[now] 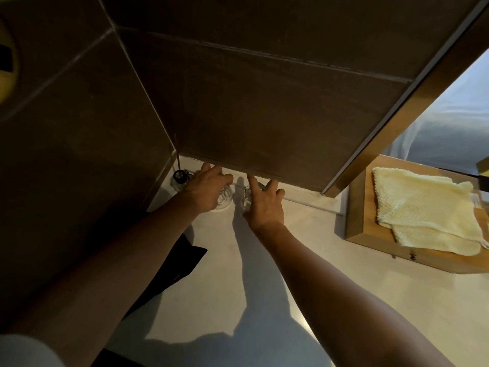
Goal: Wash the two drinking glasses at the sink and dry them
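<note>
Left hand (209, 188): fingers curled over left glass (224, 199), upright under palm | right hand (266, 205): fingers spread, right glass (247, 195) upright just thumb-side, ungripped

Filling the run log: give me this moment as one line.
left grip: holds left glass on counter | right grip: open, at right glass | towel: on wooden tray

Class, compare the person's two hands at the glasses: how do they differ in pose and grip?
The left hand curls its fingers over the left glass; the right hand has fingers spread straight at the right glass. The left hand sits nearer the corner than the right hand. Both reach toward the wall.
</note>
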